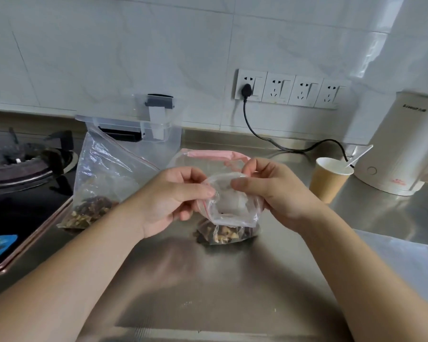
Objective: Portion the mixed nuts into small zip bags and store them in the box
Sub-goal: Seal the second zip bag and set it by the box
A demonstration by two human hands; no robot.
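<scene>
A small clear zip bag [229, 208] with mixed nuts at its bottom stands on the steel counter, its mouth held wide. My left hand [173, 198] pinches the left side of the rim and my right hand [269, 191] pinches the right side. A large zip bag of mixed nuts [97, 193] leans at the left, its nuts heaped in the lower corner. Behind it stands a clear plastic box [158, 127] with a grey latch, its lid up against the wall. A pink-edged bag [208, 154] lies behind my hands.
A gas stove [22, 164] sits at the left edge. A paper cup [329, 178] with a white spoon stands right of my hands, beside a white kettle [395, 144] whose black cord runs to the wall sockets. A white sheet [405, 255] lies at the right.
</scene>
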